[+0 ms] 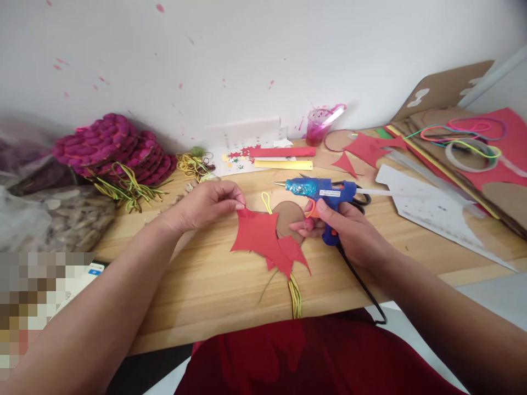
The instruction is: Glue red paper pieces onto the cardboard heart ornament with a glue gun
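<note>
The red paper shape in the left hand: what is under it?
Under the red paper shape, a brown cardboard disc shows at its right and yellow cords below. The disc's left part is covered.

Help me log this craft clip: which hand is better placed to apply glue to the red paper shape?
Right. The right hand grips the blue glue gun above the red paper shape; the left hand pinches its upper edge.

A stack of magenta woven discs (113, 148) sits far left (yellow-green cords (125, 189) beside it), a pink plastic cup (318, 126) by the wall.
</note>
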Available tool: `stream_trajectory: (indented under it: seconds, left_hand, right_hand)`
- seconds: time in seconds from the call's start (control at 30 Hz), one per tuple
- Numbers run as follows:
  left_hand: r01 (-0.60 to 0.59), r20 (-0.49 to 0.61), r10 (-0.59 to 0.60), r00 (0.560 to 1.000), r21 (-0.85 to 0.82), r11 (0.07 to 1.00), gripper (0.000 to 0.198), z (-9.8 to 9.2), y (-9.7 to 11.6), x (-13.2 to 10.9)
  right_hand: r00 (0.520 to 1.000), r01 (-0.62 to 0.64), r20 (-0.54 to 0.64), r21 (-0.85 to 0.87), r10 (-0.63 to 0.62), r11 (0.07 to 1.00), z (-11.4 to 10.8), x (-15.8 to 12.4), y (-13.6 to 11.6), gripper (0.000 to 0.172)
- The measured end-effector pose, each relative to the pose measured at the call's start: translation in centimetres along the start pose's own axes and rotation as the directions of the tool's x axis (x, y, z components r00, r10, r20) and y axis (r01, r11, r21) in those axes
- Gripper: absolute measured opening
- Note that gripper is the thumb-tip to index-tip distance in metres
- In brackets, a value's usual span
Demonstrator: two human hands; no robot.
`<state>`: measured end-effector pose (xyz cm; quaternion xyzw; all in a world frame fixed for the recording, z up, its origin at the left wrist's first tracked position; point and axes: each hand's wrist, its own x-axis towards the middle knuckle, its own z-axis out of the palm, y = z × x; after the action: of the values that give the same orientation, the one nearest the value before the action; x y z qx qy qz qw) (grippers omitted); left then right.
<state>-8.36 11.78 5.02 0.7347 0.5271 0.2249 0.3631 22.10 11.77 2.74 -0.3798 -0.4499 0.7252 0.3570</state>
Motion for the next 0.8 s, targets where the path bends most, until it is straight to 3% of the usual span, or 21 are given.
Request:
stream_trajectory:
  seconds: [0.8]
  left_hand:
    - [0.064,-0.114,-0.052,0.992,0.107,0.992,0.018,1.0,-1.1,-0.8]
  right_hand:
    - [1.0,-0.006,-0.018,-0.037,0.005,0.999,-0.2,0.1,0.2,0.03]
